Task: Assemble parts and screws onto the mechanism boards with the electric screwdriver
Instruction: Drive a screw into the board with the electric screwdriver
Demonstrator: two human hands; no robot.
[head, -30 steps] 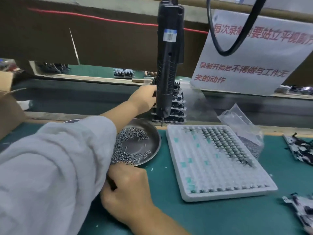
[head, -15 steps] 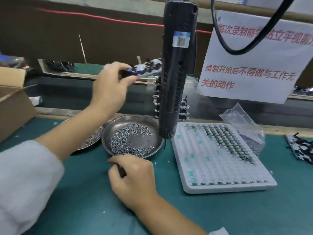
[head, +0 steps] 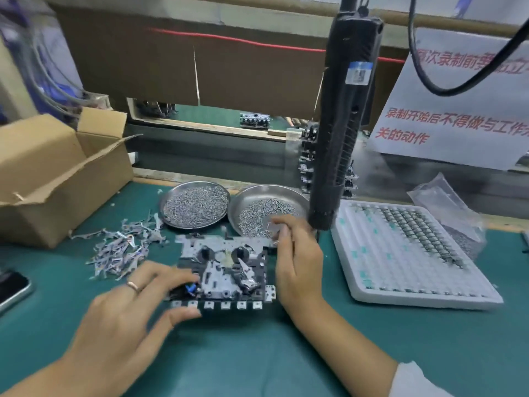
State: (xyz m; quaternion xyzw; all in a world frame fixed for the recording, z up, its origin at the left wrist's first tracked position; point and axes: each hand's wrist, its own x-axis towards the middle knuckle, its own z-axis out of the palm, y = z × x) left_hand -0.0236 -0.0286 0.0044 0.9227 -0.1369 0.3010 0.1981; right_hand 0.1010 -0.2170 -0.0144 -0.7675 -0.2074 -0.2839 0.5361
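A black and silver mechanism board (head: 226, 270) lies flat on the green mat in front of me. My left hand (head: 128, 316), a ring on one finger, reaches it from the left with fairly straight fingers on its left edge and the thumb at its front left corner. My right hand (head: 297, 262) sits against the board's right edge, fingers curled, pinching something small and blurred near the far right corner. The black electric screwdriver (head: 340, 133) hangs upright just behind my right hand, untouched. Two metal dishes of screws (head: 194, 206) (head: 266, 210) stand behind the board.
A white foam tray (head: 406, 250) with rows of small parts lies to the right, a plastic bag (head: 446, 207) behind it. An open cardboard box (head: 54, 176) stands at the left, loose metal pieces (head: 123, 247) beside it, a phone (head: 11, 287) at the left edge. Stacked boards (head: 306, 161) stand behind the screwdriver.
My left hand has brought a board down from the back stack and laid it on the mat. My right hand has moved up to the board's right edge. The view has shifted left.
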